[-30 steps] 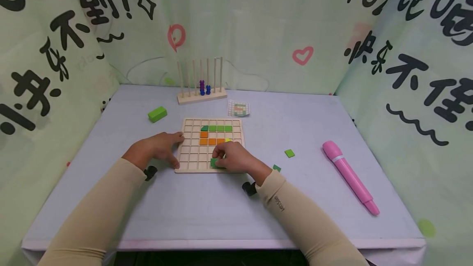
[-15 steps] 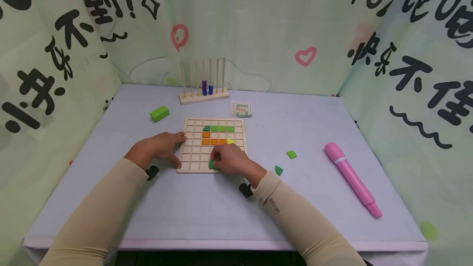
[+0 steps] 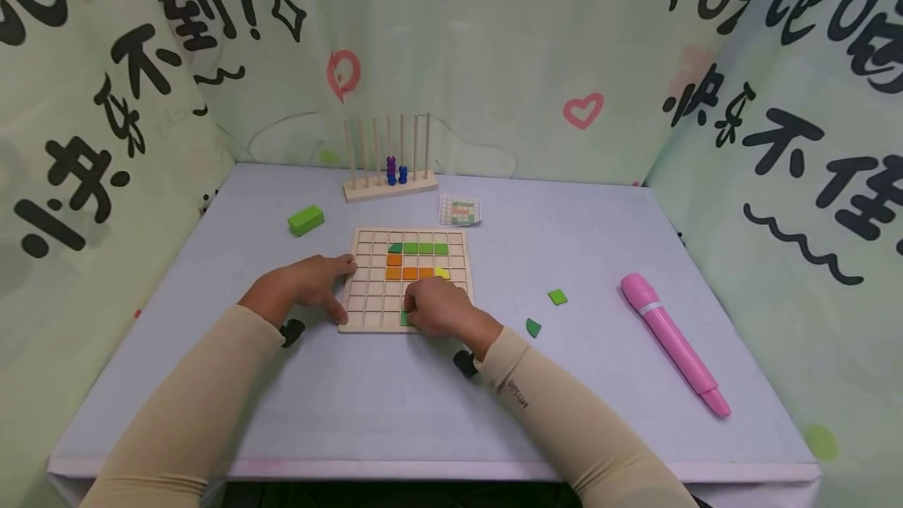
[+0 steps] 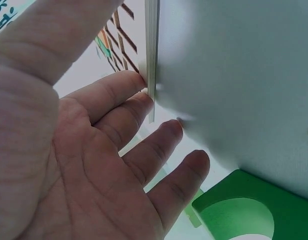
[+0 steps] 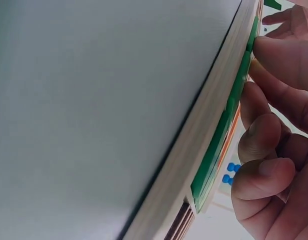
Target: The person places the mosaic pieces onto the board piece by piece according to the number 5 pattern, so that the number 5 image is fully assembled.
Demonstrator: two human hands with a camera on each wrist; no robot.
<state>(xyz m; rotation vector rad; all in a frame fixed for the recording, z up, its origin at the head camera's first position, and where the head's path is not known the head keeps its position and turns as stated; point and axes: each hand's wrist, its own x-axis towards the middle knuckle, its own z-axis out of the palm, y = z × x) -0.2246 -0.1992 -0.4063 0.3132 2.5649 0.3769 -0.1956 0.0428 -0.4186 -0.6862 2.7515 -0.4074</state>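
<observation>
A wooden grid board (image 3: 366, 298) lies flat on the table. My left hand (image 3: 299, 286) rests at its left edge, thumb near the front corner; in the left wrist view the fingers are extended, with tips against the board's side. My right hand (image 3: 443, 309) is over the front rows, fingers curled, thumb and forefinger tips on a green tile (image 5: 250, 46) in a line of green tiles along the board's edge. The hand hides most of that row in the head view. Farther back sit light green tiles (image 3: 426, 248), orange tiles (image 3: 410, 274) and a yellow tile (image 3: 441, 273).
Right of the board lie a light green square tile (image 3: 557, 297), a dark green rounded tile (image 3: 533, 327) and a pink pen-shaped device (image 3: 673, 343). Behind are a pattern card (image 3: 461, 211), a peg abacus (image 3: 390, 190) and a green block (image 3: 306, 220).
My right hand has shifted slightly left and closer over the front row of green tiles, uncovering the loose dark green tile. My left hand stays at the board's edge.
</observation>
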